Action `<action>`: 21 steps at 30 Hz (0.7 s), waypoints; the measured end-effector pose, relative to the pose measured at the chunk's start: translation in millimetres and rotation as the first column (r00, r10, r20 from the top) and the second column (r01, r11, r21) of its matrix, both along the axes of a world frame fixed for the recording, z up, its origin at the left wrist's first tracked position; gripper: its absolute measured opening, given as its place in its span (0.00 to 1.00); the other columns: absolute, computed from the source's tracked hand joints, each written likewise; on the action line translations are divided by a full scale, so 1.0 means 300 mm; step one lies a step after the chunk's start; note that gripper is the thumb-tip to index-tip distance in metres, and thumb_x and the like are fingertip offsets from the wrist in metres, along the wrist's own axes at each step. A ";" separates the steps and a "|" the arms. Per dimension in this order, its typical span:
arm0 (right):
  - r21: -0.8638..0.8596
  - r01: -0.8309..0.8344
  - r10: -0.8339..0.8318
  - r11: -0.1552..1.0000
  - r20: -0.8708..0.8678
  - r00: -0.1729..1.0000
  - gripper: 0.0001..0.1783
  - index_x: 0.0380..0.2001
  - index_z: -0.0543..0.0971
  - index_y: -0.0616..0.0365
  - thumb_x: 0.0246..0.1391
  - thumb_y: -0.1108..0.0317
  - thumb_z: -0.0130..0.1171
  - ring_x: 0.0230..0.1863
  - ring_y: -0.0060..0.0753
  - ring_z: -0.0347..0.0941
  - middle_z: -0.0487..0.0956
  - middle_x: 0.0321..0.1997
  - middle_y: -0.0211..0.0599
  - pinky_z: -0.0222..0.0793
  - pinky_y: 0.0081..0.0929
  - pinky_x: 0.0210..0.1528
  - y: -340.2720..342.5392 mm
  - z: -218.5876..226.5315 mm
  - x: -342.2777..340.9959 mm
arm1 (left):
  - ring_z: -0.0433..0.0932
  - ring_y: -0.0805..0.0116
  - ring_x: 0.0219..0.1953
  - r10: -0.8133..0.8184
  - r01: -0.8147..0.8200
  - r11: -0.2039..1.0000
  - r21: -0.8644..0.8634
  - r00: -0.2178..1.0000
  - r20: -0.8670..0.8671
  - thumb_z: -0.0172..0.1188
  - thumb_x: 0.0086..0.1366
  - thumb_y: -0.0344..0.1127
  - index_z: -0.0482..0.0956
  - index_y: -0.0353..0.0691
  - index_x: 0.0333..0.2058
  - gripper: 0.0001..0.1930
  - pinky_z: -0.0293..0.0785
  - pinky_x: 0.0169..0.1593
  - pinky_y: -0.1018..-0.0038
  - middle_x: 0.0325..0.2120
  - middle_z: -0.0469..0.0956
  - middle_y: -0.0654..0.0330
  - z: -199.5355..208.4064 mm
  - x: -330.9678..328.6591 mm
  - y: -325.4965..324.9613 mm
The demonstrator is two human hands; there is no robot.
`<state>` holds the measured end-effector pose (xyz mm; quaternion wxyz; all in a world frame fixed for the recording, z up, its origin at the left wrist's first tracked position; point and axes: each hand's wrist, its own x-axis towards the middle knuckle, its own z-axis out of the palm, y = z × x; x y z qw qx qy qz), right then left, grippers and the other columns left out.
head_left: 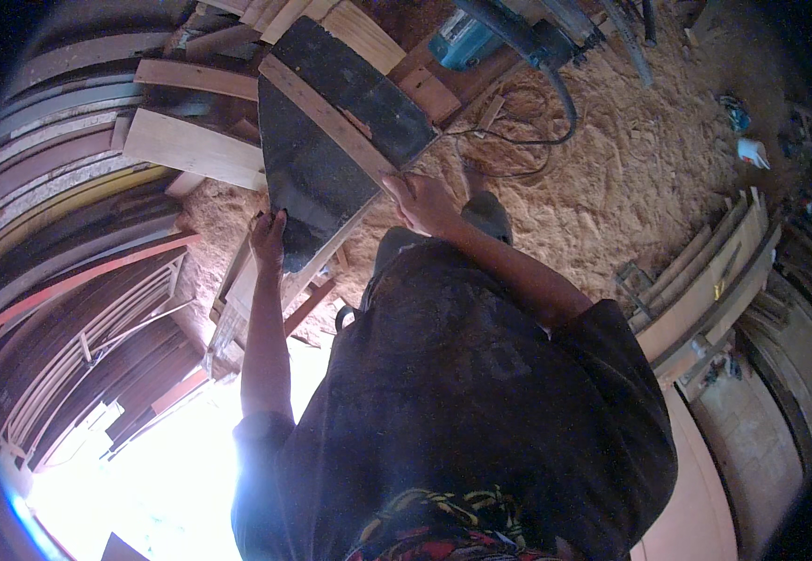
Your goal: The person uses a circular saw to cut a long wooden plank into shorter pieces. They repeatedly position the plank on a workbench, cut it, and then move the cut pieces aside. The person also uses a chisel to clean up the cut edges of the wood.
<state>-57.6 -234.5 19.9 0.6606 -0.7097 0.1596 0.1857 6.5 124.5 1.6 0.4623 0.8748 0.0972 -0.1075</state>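
A large dark, glossy board point(308, 178) lies tilted in front of me over some lumber. A narrow wooden strip point(326, 117) crosses it diagonally, from its far left edge down toward me. My right hand point(420, 201) is closed on the near end of that strip, by the board's right edge. At the board's lower left edge, my left hand point(268, 238) is closed with its fingers around the rim. The undersides of both hands' grips are hidden.
Planks of several colours point(69, 140) are stacked along the left. Beyond the board, right of centre, sits a blue power tool point(467, 42) with a dark cable point(542, 140) looping over sawdust point(630, 150). More boards point(705, 271) lean at the right. Strong light glares at lower left.
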 end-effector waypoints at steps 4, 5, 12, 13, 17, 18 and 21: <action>0.073 0.007 -0.010 0.997 0.044 0.999 0.28 0.40 0.82 0.66 0.71 0.46 0.53 0.11 0.25 0.68 0.71 0.12 0.31 0.65 0.31 0.16 0.021 -0.047 -0.011 | 0.75 0.72 0.39 -0.010 0.008 1.000 0.022 0.998 0.069 0.68 0.68 0.44 0.85 0.35 0.42 0.16 0.71 0.47 0.71 0.34 0.81 0.64 -0.047 -0.004 0.053; 0.075 -0.011 0.002 0.997 0.109 0.994 0.28 0.41 0.82 0.66 0.71 0.47 0.53 0.11 0.25 0.68 0.71 0.12 0.31 0.64 0.31 0.16 0.026 -0.076 -0.015 | 0.75 0.73 0.39 -0.018 0.015 0.999 0.033 0.995 0.096 0.68 0.68 0.44 0.85 0.35 0.42 0.16 0.71 0.47 0.72 0.34 0.81 0.64 -0.063 -0.008 0.077; 0.050 0.008 -0.005 0.999 -0.056 0.998 0.27 0.40 0.82 0.66 0.72 0.48 0.53 0.12 0.24 0.67 0.70 0.12 0.31 0.64 0.32 0.18 0.022 -0.046 -0.006 | 0.75 0.73 0.41 0.002 0.001 0.999 -0.046 0.998 0.065 0.69 0.68 0.42 0.85 0.36 0.43 0.14 0.70 0.48 0.75 0.37 0.82 0.65 -0.043 -0.010 0.029; 0.037 0.005 -0.004 0.999 -0.029 1.000 0.27 0.40 0.82 0.66 0.72 0.48 0.53 0.12 0.24 0.67 0.70 0.12 0.31 0.64 0.32 0.18 0.018 -0.038 -0.005 | 0.75 0.74 0.41 0.018 -0.015 0.998 -0.063 0.998 0.053 0.69 0.69 0.41 0.85 0.36 0.43 0.14 0.70 0.48 0.75 0.37 0.82 0.65 -0.037 -0.013 0.020; 0.019 -0.020 0.021 1.000 -0.024 0.999 0.27 0.42 0.83 0.65 0.72 0.48 0.52 0.12 0.24 0.69 0.70 0.12 0.30 0.65 0.31 0.18 0.004 0.015 0.006 | 0.75 0.75 0.42 -0.046 0.045 0.989 0.143 0.999 0.000 0.68 0.70 0.39 0.86 0.36 0.44 0.13 0.70 0.49 0.76 0.40 0.82 0.67 -0.018 -0.003 0.018; 0.025 -0.029 0.030 0.999 -0.047 0.998 0.28 0.43 0.84 0.65 0.72 0.47 0.52 0.12 0.24 0.69 0.70 0.11 0.30 0.66 0.31 0.19 0.001 0.027 0.010 | 0.75 0.75 0.42 -0.038 0.036 0.996 0.085 0.999 0.023 0.68 0.69 0.41 0.85 0.36 0.45 0.14 0.70 0.50 0.76 0.39 0.82 0.66 -0.021 -0.005 0.016; 0.046 -0.006 0.009 0.999 -0.059 0.998 0.28 0.46 0.84 0.65 0.72 0.47 0.51 0.13 0.24 0.70 0.72 0.13 0.31 0.66 0.31 0.19 -0.002 0.047 0.008 | 0.76 0.73 0.43 -0.034 0.034 0.999 -0.009 0.999 0.040 0.69 0.69 0.44 0.85 0.36 0.48 0.18 0.70 0.52 0.74 0.41 0.83 0.63 -0.035 -0.011 0.014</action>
